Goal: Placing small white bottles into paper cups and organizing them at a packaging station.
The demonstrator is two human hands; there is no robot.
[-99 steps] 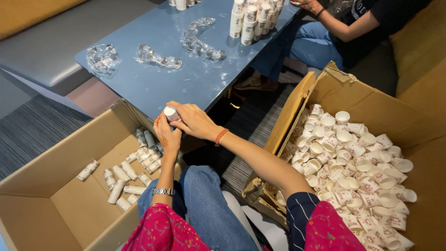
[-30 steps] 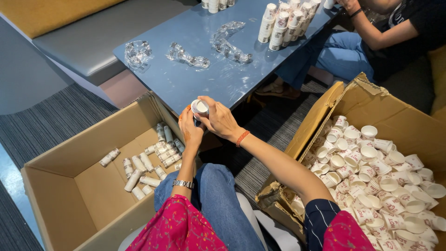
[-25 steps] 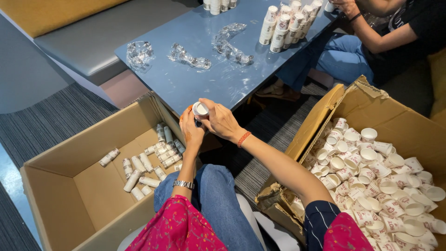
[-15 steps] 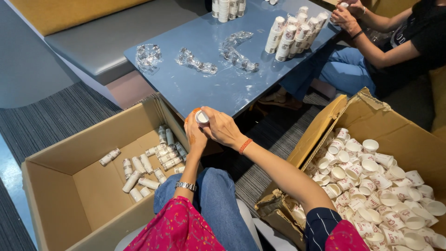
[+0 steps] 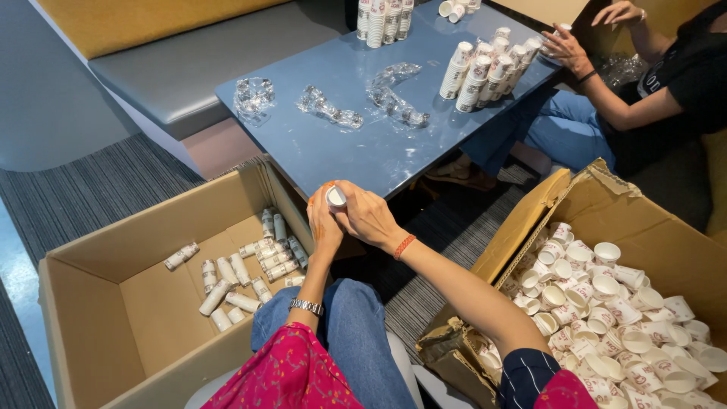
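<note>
Two hands meet over the knees: left hand (image 5: 324, 226) and right hand (image 5: 369, 216) both closed around a small stack of paper cups (image 5: 335, 198). Only its white top end shows; the fingers hide the rest, so cup count is unreadable. Stack sits just in front of the blue table (image 5: 341, 144) edge, between two boxes. Left cardboard box (image 5: 113, 303) holds finished cup stacks (image 5: 261, 257) lying flat. Right cardboard box (image 5: 644, 220) is full of loose cups (image 5: 606, 303), cut off at the frame edge. Crumpled plastic wrap (image 5: 326, 106) and upright cup stacks (image 5: 485, 68) on the table. Another person's hand (image 5: 564, 49) touches those stacks, top right.
</note>
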